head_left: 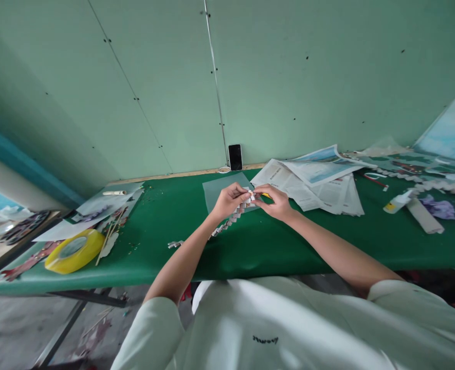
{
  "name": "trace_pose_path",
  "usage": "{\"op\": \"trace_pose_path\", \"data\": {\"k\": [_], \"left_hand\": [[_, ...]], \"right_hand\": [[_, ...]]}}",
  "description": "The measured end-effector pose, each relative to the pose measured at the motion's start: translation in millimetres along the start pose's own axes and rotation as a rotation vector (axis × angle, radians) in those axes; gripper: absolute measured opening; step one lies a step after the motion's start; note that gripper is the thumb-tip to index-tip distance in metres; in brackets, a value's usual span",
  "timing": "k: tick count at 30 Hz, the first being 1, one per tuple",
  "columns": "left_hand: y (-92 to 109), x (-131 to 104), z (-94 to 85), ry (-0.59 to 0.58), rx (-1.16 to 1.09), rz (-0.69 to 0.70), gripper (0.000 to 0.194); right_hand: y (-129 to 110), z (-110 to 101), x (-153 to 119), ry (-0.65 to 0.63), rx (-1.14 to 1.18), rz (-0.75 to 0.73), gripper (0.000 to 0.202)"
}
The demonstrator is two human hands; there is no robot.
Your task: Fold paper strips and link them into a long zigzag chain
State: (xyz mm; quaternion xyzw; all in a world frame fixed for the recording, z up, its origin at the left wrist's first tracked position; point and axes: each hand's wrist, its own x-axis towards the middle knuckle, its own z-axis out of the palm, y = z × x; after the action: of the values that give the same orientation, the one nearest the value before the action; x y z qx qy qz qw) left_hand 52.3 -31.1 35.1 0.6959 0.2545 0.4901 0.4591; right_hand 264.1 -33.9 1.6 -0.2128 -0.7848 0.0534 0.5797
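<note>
Held in front of phone, above translucent sheet: paper chain. Pinched near its upper end by both left hand and right hand, presumably for steadiness; exact fingertip contact too small to tell. Slanting leftward from phone, apparently continuing past left forearm. Propped against wall: phone, perhaps for a visible screen. Most open room left of phone: bare green table as far as tape. Tighter right of phone, because of newspapers. Near table edge: well in front of phone, beside shirt.
</note>
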Motion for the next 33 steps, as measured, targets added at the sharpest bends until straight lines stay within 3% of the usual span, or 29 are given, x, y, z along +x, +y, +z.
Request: {"op": "trace_pose_path", "data": {"k": [5,14,27,33], "left_hand": [[-3,-1,-1.1,-0.027,-0.013,-0.008,0.046],[-11,1,-0.7,0.008,-0.008,0.058,0.045],[4,0,-6.3,0.041,0.042,-0.039,0.046],[9,3,-18.1,-0.077,0.203,-0.034,0.04]], "right_hand": [[0,3,-2,0.027,0.026,0.068,0.034],[-3,5,-1,0.065,0.075,0.056,0.027],[-3,2,4,0.016,0.054,0.04,0.021],[-2,1,2,-0.029,0.051,0.017,0.02]]}}
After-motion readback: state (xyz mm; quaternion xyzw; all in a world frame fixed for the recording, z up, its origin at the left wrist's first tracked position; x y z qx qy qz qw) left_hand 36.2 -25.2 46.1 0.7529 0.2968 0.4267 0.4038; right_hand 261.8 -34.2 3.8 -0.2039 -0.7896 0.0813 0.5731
